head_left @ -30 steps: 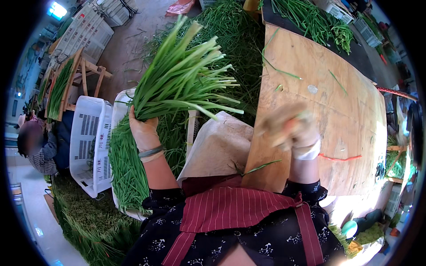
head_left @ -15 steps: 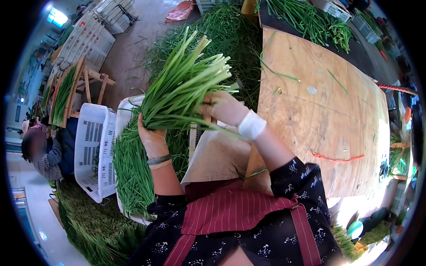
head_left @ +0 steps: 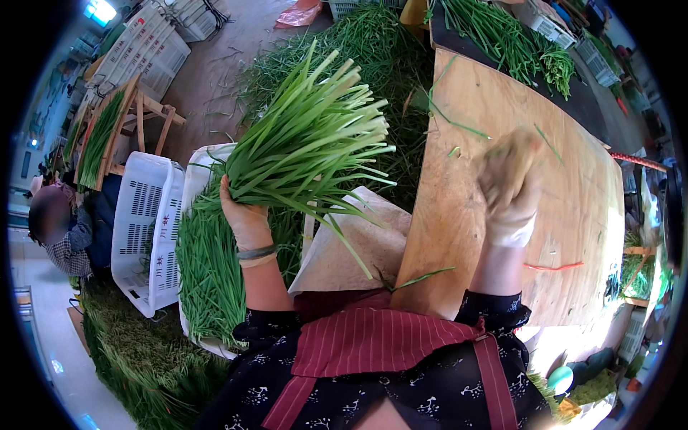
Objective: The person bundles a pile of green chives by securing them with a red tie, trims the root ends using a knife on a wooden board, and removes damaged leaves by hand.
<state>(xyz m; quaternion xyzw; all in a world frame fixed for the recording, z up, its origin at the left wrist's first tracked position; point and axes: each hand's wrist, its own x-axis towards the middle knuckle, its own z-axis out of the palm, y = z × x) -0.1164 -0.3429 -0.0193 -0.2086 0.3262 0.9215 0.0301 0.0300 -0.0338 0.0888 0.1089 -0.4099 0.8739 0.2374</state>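
A large bunch of garlic chives [head_left: 301,136], leaves green and cut stalk ends pale, is gripped near its leafy part by my gloved left hand [head_left: 244,218]. The pale ends fan out up and to the right; a few loose leaves hang down. My gloved right hand [head_left: 510,175] is raised over the plywood board [head_left: 566,208], apart from the bunch. Motion smears its fingers, so whether they hold anything is unclear. Just left of my left forearm stands a white crate full of chives [head_left: 215,265]. A beige sheet [head_left: 351,251] hangs in front of my apron.
Beyond the bunch, a heap of loose greens [head_left: 380,50] covers the floor. An orange-red tie [head_left: 553,267] and stray leaves lie on the board. More chives [head_left: 494,36] rest at its far side. To the left are a white crate [head_left: 147,229] and a seated person [head_left: 61,229].
My right hand has left the bunch and swung right over the board. The bunch, still in my left hand, has fanned wider, with leaves hanging lower.
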